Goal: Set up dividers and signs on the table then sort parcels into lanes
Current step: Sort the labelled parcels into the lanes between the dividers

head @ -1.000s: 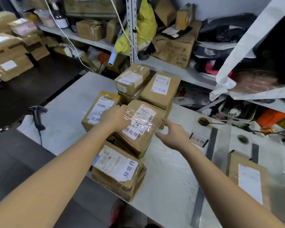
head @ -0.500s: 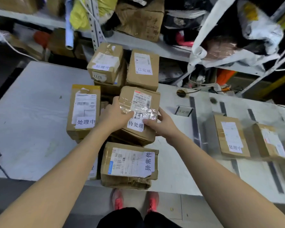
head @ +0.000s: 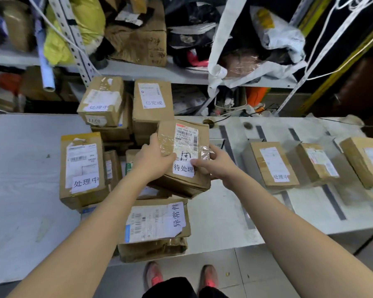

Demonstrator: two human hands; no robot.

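Where its label reads 待处理, both hands, left hand [head: 154, 157] and right hand [head: 215, 166], clasp the parcel [head: 184, 160].

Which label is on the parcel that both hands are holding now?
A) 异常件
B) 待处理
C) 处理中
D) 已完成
B: the left hand and the right hand grip the parcel by its two sides, and the white label on its near end reads 待处理.
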